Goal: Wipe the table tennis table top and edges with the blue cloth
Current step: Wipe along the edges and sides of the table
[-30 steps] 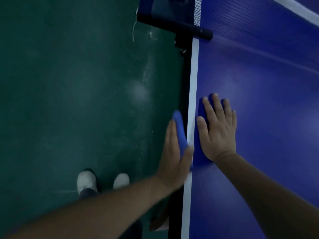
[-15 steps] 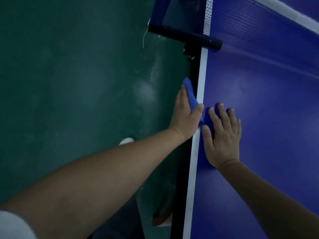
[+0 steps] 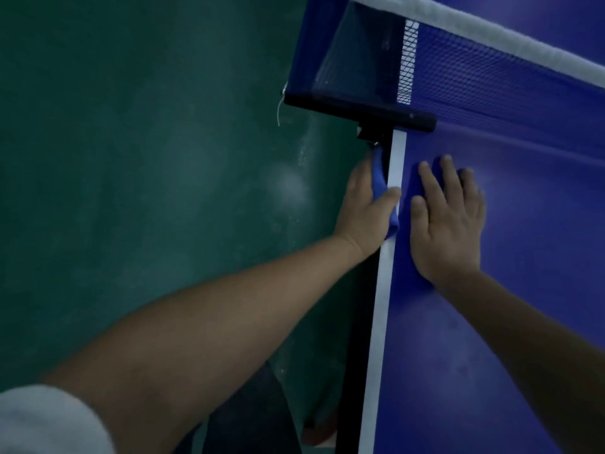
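Note:
The blue table tennis table [image 3: 491, 355] fills the right half of the head view, with a white sideline [image 3: 381, 306] along its left edge. My left hand [image 3: 358, 211] holds the blue cloth [image 3: 378, 178] against the table's side edge, thumb hooked over the top onto the white line. The cloth's far end sits just below the net clamp. My right hand [image 3: 448, 224] lies flat on the table top beside it, fingers straight. A darker blue patch under its fingers may be cloth or shadow; I cannot tell which.
The blue net [image 3: 491, 77] with its white top band crosses the table just beyond my hands. Its black clamp [image 3: 360, 109] sticks out over the side edge. Green floor [image 3: 131, 158] lies to the left, and a reddish object [image 3: 319, 427] sits under the table edge.
My left hand slid the cloth along the side edge toward the net, up to the clamp. My right hand moved forward on the top alongside it.

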A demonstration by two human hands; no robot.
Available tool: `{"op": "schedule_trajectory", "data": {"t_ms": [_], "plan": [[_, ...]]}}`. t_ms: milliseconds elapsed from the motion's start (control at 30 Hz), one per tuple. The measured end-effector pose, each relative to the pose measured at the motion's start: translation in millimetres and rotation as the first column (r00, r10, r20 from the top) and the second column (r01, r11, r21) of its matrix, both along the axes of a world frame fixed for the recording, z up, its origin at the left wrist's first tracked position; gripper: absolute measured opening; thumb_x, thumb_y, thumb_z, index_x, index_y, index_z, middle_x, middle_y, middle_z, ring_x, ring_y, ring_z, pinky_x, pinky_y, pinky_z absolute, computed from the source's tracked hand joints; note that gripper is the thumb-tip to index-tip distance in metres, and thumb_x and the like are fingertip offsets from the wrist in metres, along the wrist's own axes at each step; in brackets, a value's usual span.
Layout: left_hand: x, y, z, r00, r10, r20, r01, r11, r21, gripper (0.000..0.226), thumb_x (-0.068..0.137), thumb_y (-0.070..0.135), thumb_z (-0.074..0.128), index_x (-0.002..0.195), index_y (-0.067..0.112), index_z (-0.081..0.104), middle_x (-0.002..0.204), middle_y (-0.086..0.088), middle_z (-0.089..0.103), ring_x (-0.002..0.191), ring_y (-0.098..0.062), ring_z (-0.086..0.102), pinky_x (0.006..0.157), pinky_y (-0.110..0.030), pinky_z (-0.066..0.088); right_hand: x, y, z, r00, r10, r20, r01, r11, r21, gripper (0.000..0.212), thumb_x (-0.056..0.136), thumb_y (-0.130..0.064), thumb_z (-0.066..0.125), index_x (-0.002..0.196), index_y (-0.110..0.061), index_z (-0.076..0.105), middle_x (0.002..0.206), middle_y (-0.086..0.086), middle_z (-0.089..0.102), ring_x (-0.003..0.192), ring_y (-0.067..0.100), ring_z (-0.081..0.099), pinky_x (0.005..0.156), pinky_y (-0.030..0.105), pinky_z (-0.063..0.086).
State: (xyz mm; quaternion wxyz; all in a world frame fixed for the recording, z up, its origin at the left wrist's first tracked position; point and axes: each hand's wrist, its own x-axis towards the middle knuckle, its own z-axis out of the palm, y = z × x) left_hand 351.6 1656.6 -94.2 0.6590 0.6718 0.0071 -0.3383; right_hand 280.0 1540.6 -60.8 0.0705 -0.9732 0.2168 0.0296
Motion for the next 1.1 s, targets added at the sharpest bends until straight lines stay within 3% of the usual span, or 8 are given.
{"op": "schedule_trajectory", "data": {"t_ms": [100,267,367,467,533,767,967,1100], "plan": [[-32,13,4,1.000,0.000,0.027,0.001,0.999,-0.053,0.077,0.094,0.039,0.045,0.160,0.024,0.008,0.167,0.010,0.010,0.152,-0.004,0.011,0.126,-0.044,0.013,1,-1,3,1.000,-0.014,-0.007,0.014,0.999,0.028,0.056,0.104,-0.043,0.022,0.157,-0.028,0.029,0.167,0.001,0.018,0.154,0.030,0.008,0.122,0.056,0.009],[-135,62,15,0.994,-0.107,0.034,0.109,0.991,-0.079,0.067,0.100,0.056,0.031,0.153,0.050,-0.009,0.162,0.031,-0.009,0.150,0.005,-0.006,0.125,-0.046,0.005,1,1,4,1.000,-0.017,0.011,0.016,0.999,0.045,0.055,0.104,-0.041,0.026,0.157,-0.026,0.032,0.167,0.002,0.019,0.154,0.031,0.008,0.123,0.055,0.007],[-87,36,9,0.996,-0.082,0.043,0.083,0.996,-0.029,0.064,0.104,0.047,0.026,0.159,0.032,-0.004,0.165,0.021,-0.008,0.150,0.005,-0.005,0.126,-0.041,0.004,0,-1,3,1.000,-0.024,0.016,0.023,0.999,0.049,0.055,0.104,-0.042,0.025,0.157,-0.027,0.031,0.167,0.001,0.018,0.154,0.030,0.007,0.123,0.055,0.007],[-16,8,0,0.994,-0.062,0.093,0.061,0.998,0.013,0.066,0.102,0.035,0.030,0.160,0.013,0.008,0.168,-0.001,0.005,0.154,-0.009,0.004,0.126,-0.042,0.008,0,0,2,1.000,-0.015,0.017,0.014,0.999,0.045,0.055,0.104,-0.042,0.025,0.157,-0.027,0.030,0.167,0.002,0.018,0.154,0.031,0.007,0.123,0.055,0.007],[-8,3,-1,0.993,-0.052,0.107,0.051,0.999,0.016,0.064,0.103,0.032,0.032,0.160,0.012,0.010,0.168,-0.003,0.008,0.154,-0.012,0.005,0.126,-0.043,0.009,0,1,2,1.000,-0.014,0.015,0.014,0.999,0.040,0.055,0.104,-0.041,0.025,0.157,-0.026,0.031,0.167,0.002,0.018,0.154,0.031,0.008,0.123,0.055,0.007],[-119,53,17,0.994,-0.105,0.024,0.106,0.994,-0.037,0.056,0.106,0.042,0.022,0.155,0.046,-0.006,0.160,0.036,-0.011,0.148,0.009,-0.008,0.124,-0.029,-0.001,0,2,3,1.000,-0.023,-0.001,0.023,0.999,0.033,0.056,0.104,-0.043,0.022,0.157,-0.027,0.030,0.167,0.001,0.017,0.155,0.030,0.005,0.124,0.053,0.004],[-15,2,2,0.997,-0.018,0.071,0.017,1.000,0.015,0.059,0.105,0.032,0.028,0.159,0.015,0.012,0.168,0.001,0.010,0.153,-0.006,0.007,0.126,-0.033,0.008,0,0,0,1.000,-0.017,0.017,0.016,0.999,0.029,0.055,0.104,-0.043,0.023,0.156,-0.027,0.031,0.167,0.002,0.019,0.155,0.030,0.006,0.123,0.053,0.005],[-30,6,5,0.985,-0.015,0.172,0.015,1.000,0.001,0.059,0.106,0.032,0.029,0.160,0.017,0.012,0.168,0.002,0.007,0.153,-0.007,0.006,0.125,-0.034,0.009,-1,0,1,1.000,-0.013,0.023,0.013,0.999,0.031,0.056,0.104,-0.043,0.023,0.156,-0.027,0.032,0.167,0.002,0.020,0.154,0.030,0.007,0.123,0.054,0.006]]}}
